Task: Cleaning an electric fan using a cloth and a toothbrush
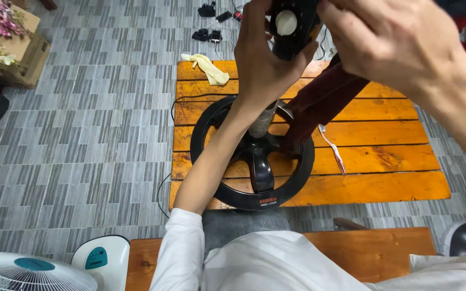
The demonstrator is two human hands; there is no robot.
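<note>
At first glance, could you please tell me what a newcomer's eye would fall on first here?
Most striking are the two hands at the top: the left hand grips a black plastic fan head with a white round knob, the right hand looms beside it. Below stands the round black spoked fan base on an orange wooden slatted table. A pale yellow cloth lies at the table's far left corner.

fan base (252, 161) on worktop (395, 161), left part | cloth (207, 67) behind base, at worktop's far-left corner | cable parts (211, 21) on floor (82, 134) behind worktop | standing fan (33, 272) near left, on floor
</note>
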